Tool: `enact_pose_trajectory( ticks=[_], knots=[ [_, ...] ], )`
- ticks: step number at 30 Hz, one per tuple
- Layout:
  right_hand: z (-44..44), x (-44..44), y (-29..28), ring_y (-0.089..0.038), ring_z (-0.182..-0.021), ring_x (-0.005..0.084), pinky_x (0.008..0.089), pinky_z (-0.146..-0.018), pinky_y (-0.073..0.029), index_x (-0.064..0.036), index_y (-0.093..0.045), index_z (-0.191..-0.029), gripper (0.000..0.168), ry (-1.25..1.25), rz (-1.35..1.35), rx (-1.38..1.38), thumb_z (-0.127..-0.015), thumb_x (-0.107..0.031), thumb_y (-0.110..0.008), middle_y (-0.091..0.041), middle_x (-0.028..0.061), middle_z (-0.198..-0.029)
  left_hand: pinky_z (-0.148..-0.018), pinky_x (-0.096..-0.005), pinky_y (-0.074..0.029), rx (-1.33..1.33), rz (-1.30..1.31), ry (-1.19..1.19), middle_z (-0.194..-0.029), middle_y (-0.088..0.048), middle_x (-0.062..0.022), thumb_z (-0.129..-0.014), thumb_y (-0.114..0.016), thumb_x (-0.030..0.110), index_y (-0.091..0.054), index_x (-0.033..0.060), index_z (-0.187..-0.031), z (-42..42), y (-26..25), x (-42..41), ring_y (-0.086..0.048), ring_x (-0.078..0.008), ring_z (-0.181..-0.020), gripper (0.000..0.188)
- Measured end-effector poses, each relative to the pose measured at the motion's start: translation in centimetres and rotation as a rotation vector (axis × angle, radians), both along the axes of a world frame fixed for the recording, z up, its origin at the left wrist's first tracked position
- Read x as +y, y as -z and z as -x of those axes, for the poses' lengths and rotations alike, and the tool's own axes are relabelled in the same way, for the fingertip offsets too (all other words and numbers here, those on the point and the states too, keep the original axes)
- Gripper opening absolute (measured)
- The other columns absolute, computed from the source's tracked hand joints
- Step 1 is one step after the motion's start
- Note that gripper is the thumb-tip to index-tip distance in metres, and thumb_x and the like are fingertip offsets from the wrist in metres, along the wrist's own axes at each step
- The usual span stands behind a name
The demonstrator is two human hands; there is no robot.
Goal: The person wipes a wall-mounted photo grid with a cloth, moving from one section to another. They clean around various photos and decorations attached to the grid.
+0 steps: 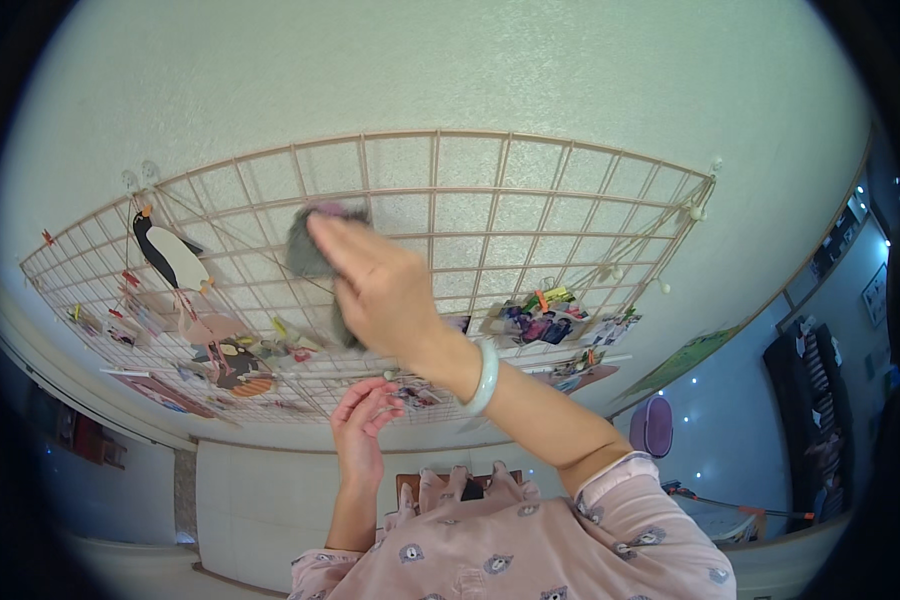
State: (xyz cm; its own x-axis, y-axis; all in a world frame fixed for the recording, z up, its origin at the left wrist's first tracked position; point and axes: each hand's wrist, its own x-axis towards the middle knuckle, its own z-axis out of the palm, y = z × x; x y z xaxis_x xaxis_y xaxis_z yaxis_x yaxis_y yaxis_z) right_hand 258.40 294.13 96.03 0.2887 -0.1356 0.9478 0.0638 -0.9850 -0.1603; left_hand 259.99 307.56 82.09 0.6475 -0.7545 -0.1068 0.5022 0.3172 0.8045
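Note:
My right hand point(386, 289), with a pale bangle point(485, 377) on the wrist, is raised to the upper part of a pink wire grid panel point(433, 191) on the wall. It is shut on a grey cloth point(309, 251), blurred and pressed near the grid's bars. Lower down, my left hand point(364, 411) is held in front of the lower grid with its fingers apart and slightly curled, holding nothing. A penguin cutout point(171, 253) hangs on the grid at the left. Photos point(544, 322) with coloured clips point(555, 298) hang at the right.
White hooks point(696, 212) and cords hold the grid's upper corners. A flamingo cutout point(214, 330) hangs low on the left. Behind and below stand a purple bucket point(652, 426), a dark sofa point(810, 420) and a brown stool point(409, 486) close to my body.

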Motion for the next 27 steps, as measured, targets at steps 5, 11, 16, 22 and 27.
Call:
enact_pose_trajectory(
  ticks=[5, 11, 16, 22, 27],
  knots=[
    [-1.1, 1.0, -1.4, -0.058, -0.083, 0.0284, 0.0377, -0.078, -0.050, 0.005, -0.061, -0.111, 0.044, 0.163, 0.325, 0.074, -0.069, -0.005, -0.059, -0.063, 0.0127, -0.105, -0.070, -0.0326, -0.054, -0.014, -0.001, 0.002, -0.098, -0.067, -0.0158, -0.089, -0.056, 0.009, -0.062, -0.0031, -0.104, 0.2, -0.1, 0.2, -0.065, -0.0203, -0.079, 0.020],
    [-2.4, -0.8, -1.5, -0.055, -0.087, 0.0273, 0.0376, -0.087, -0.043, 0.004, -0.066, -0.085, 0.024, 0.501, 0.624, 0.281, -0.071, -0.014, -0.058, -0.059, 0.0134, -0.079, -0.070, -0.0328, -0.054, -0.004, 0.001, 0.000, -0.098, -0.067, -0.0162, -0.090, -0.055, 0.010, -0.061, -0.0028, -0.105, 0.2, 0.0, 0.5, -0.065, -0.0208, -0.079, 0.021],
    [-0.2, 0.7, -2.9, -0.056, -0.081, 0.0240, 0.0361, -0.074, -0.044, 0.000, -0.066, -0.075, 0.016, 0.571, 0.376, 0.477, -0.070, -0.013, -0.061, -0.058, 0.0115, -0.075, -0.070, -0.0329, -0.054, 0.005, 0.023, -0.043, -0.097, -0.067, -0.0158, -0.090, -0.055, 0.010, -0.061, -0.0027, -0.105, -0.3, 0.3, 1.2, -0.065, -0.0206, -0.079, 0.020],
    [0.5, 3.7, -4.5, -0.056, -0.081, 0.0230, 0.0307, -0.068, -0.045, 0.001, -0.067, -0.079, 0.017, 0.423, 0.305, 0.502, -0.069, -0.011, -0.062, -0.057, 0.0099, -0.079, -0.070, -0.0324, -0.054, 0.038, 0.033, -0.101, -0.097, -0.067, -0.0151, -0.091, -0.057, 0.010, -0.062, -0.0027, -0.105, -1.4, 1.3, 2.4, -0.064, -0.0194, -0.078, 0.019],
    [-6.1, 1.1, -3.4, -0.051, -0.086, 0.0239, 0.0340, -0.075, -0.042, 0.001, -0.067, -0.081, 0.020, 0.373, 0.748, 0.155, -0.070, -0.014, -0.059, -0.055, 0.0100, -0.081, -0.070, -0.0329, -0.054, 0.020, 0.011, -0.091, -0.097, -0.067, -0.0158, -0.090, -0.057, 0.009, -0.061, -0.0026, -0.104, -1.4, 0.7, 2.3, -0.064, -0.0202, -0.079, 0.019]
  ],
)
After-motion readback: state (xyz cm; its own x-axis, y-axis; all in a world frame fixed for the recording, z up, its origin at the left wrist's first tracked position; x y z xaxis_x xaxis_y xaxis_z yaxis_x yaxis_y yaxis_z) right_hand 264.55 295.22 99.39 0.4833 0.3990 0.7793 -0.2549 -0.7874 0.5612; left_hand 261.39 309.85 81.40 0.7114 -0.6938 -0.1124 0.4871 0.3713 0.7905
